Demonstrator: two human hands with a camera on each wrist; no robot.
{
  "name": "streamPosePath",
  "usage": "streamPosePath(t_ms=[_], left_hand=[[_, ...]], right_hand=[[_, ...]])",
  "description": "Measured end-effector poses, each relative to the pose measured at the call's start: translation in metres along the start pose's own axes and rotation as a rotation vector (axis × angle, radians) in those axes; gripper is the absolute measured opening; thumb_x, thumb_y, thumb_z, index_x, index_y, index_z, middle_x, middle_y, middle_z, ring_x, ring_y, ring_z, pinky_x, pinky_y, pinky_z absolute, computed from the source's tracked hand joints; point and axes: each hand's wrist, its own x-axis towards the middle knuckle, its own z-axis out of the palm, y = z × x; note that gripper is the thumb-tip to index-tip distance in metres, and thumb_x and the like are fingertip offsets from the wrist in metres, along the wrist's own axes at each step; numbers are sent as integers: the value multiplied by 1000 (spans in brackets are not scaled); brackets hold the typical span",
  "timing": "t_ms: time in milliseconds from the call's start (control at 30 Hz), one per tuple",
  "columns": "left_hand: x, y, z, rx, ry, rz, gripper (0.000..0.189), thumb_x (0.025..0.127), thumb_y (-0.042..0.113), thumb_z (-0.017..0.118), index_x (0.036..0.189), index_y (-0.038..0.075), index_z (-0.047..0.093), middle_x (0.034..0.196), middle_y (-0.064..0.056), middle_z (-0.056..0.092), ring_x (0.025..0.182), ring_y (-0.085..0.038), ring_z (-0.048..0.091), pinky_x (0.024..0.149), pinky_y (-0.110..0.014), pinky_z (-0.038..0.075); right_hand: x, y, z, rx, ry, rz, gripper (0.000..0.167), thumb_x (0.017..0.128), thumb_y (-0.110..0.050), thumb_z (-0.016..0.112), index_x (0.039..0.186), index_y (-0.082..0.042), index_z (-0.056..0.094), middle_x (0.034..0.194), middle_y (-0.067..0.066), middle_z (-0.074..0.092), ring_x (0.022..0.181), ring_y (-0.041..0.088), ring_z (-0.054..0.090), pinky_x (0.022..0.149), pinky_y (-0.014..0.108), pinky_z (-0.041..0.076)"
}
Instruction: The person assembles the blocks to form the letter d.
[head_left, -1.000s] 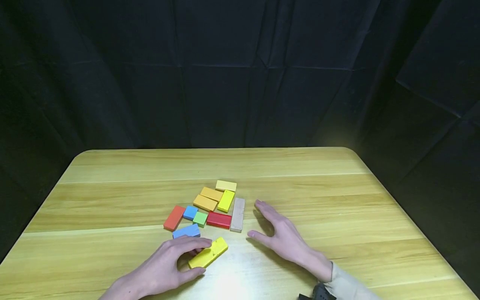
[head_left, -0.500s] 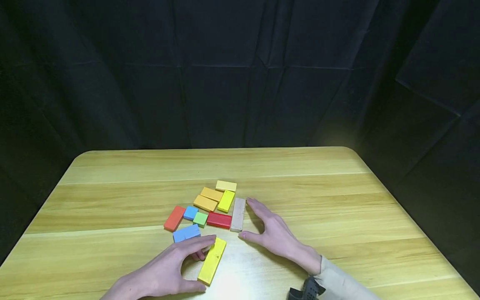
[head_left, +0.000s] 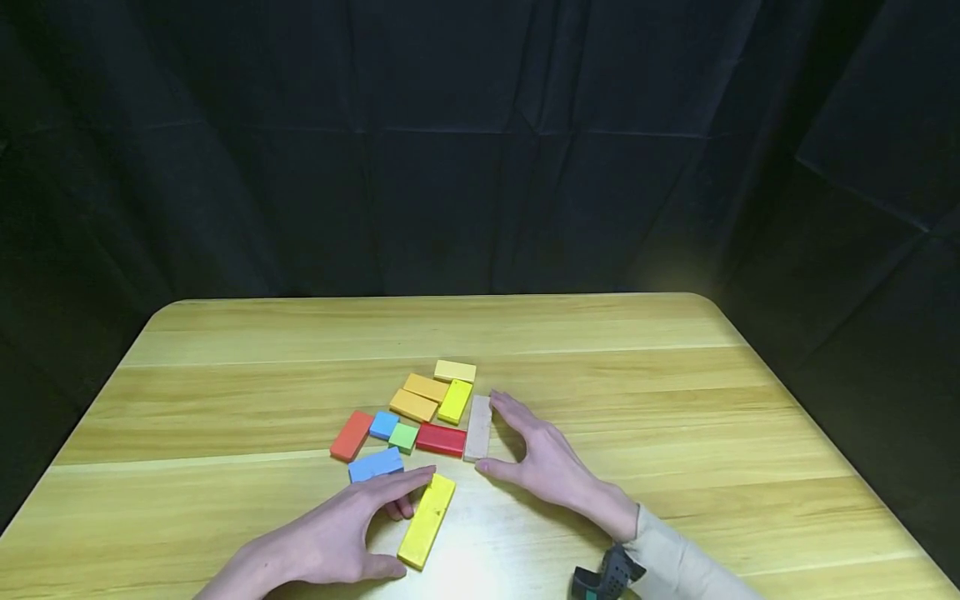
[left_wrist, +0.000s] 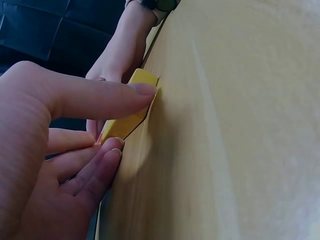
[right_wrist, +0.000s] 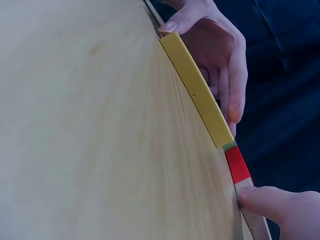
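Your left fingers (head_left: 405, 479) pinch the long yellow block (head_left: 427, 525) between thumb and forefinger; your right fingers (head_left: 516, 411) clamp the gray block (head_left: 477, 429). Guide yours gently, flat on the bench (head_left: 637, 375), left fingers clear of the larger blue block (head_left: 375, 464) just beyond.

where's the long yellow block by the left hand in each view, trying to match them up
Head: lower middle, the long yellow block at the left hand.
Left wrist: left of centre, the long yellow block partly covered by that hand.
Right wrist: upper half, the long yellow block slanting down to the right.
Shared landmark: the left hand, beside it in all three.
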Motion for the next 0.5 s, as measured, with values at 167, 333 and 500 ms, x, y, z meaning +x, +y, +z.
streamPosePath(t_ms=[167,333,500], left_hand=[[2,-1,0,5,13,10,84,78,18,85,149,6,43,108,13,56,102,-2,54,95,-23,49],[4,0,2,16,35,3,85,75,24,88,147,7,47,105,14,57,98,-1,55,93,-22,50],[5,3,5,70,74,-6,86,73,33,89,146,10,50,109,17,59,102,-1,55,97,-25,48]], right_hand=[[1,0,0,-11,15,-7,88,82,-45,79,151,-5,41,156,11,41,143,32,41,116,49,35],[1,-1,-1,-15,33,-9,88,80,-44,82,149,-4,44,154,11,44,140,33,44,115,48,38],[0,0,-1,-6,46,-3,89,78,-43,83,149,-4,45,153,10,46,139,32,45,115,47,38]])
